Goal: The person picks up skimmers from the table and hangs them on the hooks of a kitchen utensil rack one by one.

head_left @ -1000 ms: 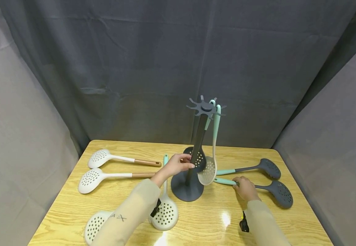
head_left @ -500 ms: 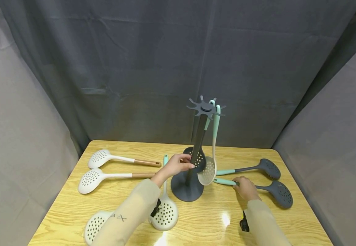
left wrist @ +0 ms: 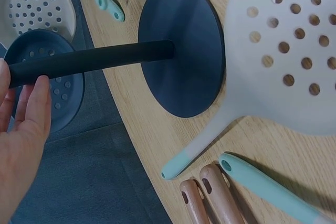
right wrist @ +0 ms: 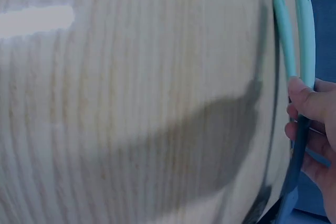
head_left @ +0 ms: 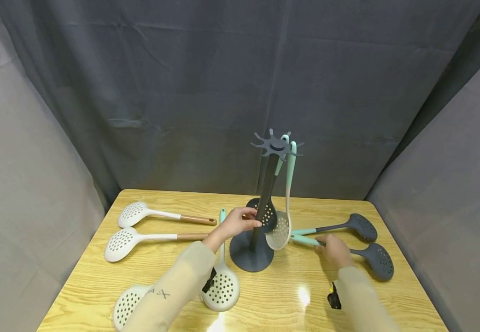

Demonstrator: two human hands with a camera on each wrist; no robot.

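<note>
My left hand (head_left: 237,223) holds the upright pole (left wrist: 94,60) of a dark utensil stand, fingers and thumb around it. The round base (head_left: 251,260) rests on the table. On the stand's hooked top (head_left: 277,145) hang a dark skimmer (head_left: 270,216) and a cream skimmer (head_left: 280,233), both with mint handles. Over on the right, my right hand (head_left: 335,251) grips a dark skimmer (head_left: 380,263) where its mint handle (right wrist: 306,30) meets the dark shaft. Just behind it lies another dark skimmer (head_left: 364,227), whose mint handle (right wrist: 285,30) runs alongside in the right wrist view.
Two white skimmers with wooden handles, one farther back (head_left: 133,213) and one nearer (head_left: 122,243), lie on the left of the table (head_left: 281,299). Cream skimmers lie nearer, one by the base (head_left: 222,290), another (head_left: 128,304) partly under my left sleeve. Grey curtains surround the table.
My right hand has shifted slightly right, and the gripped skimmer's handle end has risen a little, now close to the rear skimmer's handle. My left hand stays on the pole.
</note>
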